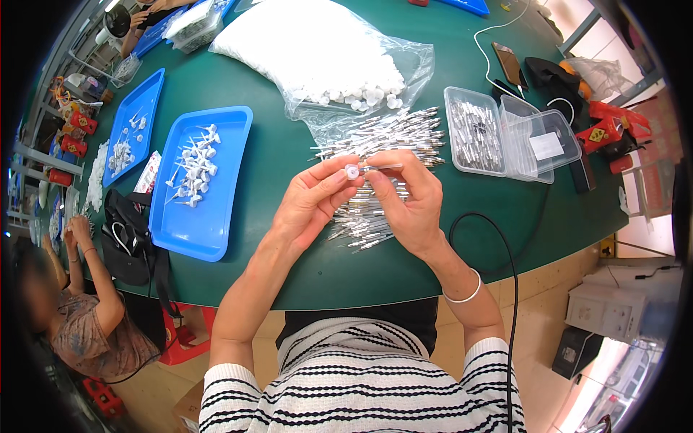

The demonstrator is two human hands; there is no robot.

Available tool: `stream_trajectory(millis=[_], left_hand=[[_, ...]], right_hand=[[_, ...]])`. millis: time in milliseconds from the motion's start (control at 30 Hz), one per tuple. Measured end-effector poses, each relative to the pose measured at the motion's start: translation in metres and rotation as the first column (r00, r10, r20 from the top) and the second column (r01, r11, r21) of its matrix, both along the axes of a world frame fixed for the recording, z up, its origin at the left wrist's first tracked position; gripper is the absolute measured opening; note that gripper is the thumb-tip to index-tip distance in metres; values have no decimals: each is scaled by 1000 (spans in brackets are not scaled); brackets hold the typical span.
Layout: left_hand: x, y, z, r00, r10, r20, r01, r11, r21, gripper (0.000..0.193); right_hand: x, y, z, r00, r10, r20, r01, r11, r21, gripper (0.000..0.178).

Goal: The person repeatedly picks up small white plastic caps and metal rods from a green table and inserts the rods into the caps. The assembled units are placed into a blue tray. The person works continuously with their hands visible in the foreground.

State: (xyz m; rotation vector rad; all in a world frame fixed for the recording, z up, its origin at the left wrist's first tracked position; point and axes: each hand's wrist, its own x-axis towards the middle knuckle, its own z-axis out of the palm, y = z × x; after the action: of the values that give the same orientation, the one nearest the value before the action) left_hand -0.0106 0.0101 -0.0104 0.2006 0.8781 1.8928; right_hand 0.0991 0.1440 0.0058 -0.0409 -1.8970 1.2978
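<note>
Cap [352, 172], where is it?
"Left hand [307, 200] pinches it; right hand [415, 198] pinches a rod [390, 167] at its three o'clock."
"And around the hands?"
"Tray [195, 234] lies at nine o'clock, box [481, 170] at two, bag [413, 63] at twelve."

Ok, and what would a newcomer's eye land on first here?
Likely the big clear plastic bag of small white pieces, at the top centre of the green table. Next, the nearer bright blue rectangular tray at left, holding white-headed pieces with thin stems. Then, mid-picture, the heap of slim silver-and-white rods below the bag, and a small round white cap pinched in the left grip.
</note>
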Motion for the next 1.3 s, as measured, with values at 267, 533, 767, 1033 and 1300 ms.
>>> stream_trajectory(millis=[267, 533, 767, 1033, 1300], left_hand=[[0, 0, -1, 1000, -1, -1, 1, 1000, 2, 31], [1, 0, 1, 1000, 8, -10, -8, 1000, -13, 30], [1, 0, 3, 1000, 1, -1, -1, 1000, -9, 31], [0, -1, 1, 1000, -14, -25, 14, 1000, -8, 30], [1, 0, 0, 995, 1, -102, -3, 1000, -14, 29]], right_hand=[[0, 0, 1, 1000, 5, 10, -5, 1000, -3, 14], [0, 0, 1, 1000, 9, 26, -9, 1000, -17, 13], [1, 1, -2, 998, 39, 47, -34, 993, -110, 11], [1, 2, -1, 998, 43, 41, -40, 996, -79, 12], [1, 3, 9, 999, 39, 32, -40, 998, 44, 15]])
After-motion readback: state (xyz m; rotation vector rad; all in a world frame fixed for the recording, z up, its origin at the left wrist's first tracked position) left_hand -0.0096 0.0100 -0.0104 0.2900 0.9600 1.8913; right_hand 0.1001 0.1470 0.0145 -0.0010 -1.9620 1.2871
